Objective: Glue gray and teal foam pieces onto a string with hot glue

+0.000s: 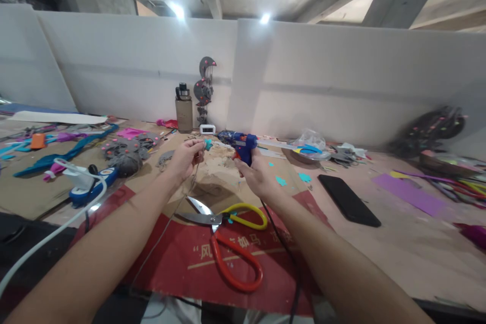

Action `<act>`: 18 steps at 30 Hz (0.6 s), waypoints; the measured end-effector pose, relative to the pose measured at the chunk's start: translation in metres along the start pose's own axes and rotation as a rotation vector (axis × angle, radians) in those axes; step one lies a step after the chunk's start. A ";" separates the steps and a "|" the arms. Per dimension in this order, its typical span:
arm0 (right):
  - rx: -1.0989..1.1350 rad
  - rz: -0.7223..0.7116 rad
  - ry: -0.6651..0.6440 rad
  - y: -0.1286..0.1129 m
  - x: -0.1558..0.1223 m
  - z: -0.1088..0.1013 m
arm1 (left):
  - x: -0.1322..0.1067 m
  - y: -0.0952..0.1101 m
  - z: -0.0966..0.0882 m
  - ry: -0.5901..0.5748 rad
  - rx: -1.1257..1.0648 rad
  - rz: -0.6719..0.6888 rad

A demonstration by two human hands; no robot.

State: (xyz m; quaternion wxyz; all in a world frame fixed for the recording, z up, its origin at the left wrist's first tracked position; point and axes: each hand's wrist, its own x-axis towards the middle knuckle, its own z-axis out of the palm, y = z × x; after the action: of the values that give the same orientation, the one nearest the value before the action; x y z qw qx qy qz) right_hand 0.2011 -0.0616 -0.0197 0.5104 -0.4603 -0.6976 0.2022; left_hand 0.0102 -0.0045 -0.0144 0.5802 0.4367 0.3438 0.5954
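Observation:
My left hand [189, 158] pinches a small turquoise cutout [207, 145] between thumb and fingertips. In my right hand [257, 172] is a blue hot glue gun [243, 146], its nozzle end pointing left toward the cutout. A finger lies at its orange trigger, and a black cord runs down from its handle. Below both hands lie open scissors [215, 220] with one yellow and one red handle. More turquoise cutouts [281, 181] are scattered to the right of the glue gun. Under them is stained brown cardboard [212, 177] with a red printed part.
A black phone [347, 200] lies at the right. At the left are a blue-and-white power strip [93, 187] with a white cable and grey felt pieces [129, 149]. A bottle [184, 111] stands at the back by a white panel, with a plastic bowl [309, 154] farther right.

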 end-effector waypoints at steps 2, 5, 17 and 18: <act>-0.024 0.016 -0.007 -0.001 0.000 0.000 | 0.000 -0.001 0.000 -0.005 0.012 -0.004; -0.050 0.033 -0.032 -0.004 -0.001 -0.002 | -0.001 -0.002 -0.001 -0.006 0.043 -0.007; -0.051 -0.003 -0.045 -0.011 -0.003 0.000 | -0.001 -0.004 -0.001 -0.060 0.137 0.020; -0.056 -0.004 -0.038 -0.010 -0.003 0.000 | -0.001 -0.004 -0.001 -0.064 0.144 0.021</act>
State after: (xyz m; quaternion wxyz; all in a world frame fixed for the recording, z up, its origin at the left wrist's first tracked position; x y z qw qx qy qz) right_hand 0.1967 -0.0690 -0.0140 0.4845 -0.4692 -0.7134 0.1904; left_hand 0.0104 -0.0052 -0.0186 0.5516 0.4999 0.3622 0.5609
